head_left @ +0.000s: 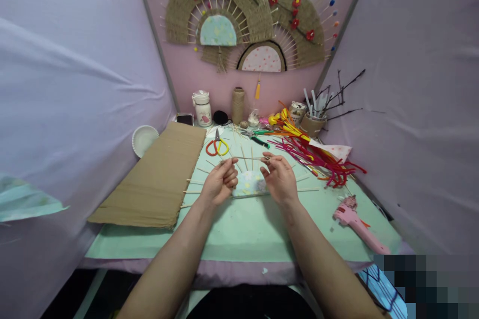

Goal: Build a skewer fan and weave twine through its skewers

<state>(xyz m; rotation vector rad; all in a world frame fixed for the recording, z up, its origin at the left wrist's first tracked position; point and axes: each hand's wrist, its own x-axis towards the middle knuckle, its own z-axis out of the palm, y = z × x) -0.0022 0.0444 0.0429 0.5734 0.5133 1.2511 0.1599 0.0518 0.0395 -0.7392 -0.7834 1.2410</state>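
At the far left, a white fluted dish stands tilted beside a corrugated cardboard sheet. To the right, scissors with one red and one yellow handle lie beyond the left hand, whose thumb and forefinger pinch a thin pale strand. Below the strand, a half-round floral panel, thin sticks fanning outward, lies on the green tabletop between the hands. The right hand, apart from the left, pinches the strand's other end. Farther right lie red and yellow pipe cleaners, with a pink glue gun nearer.
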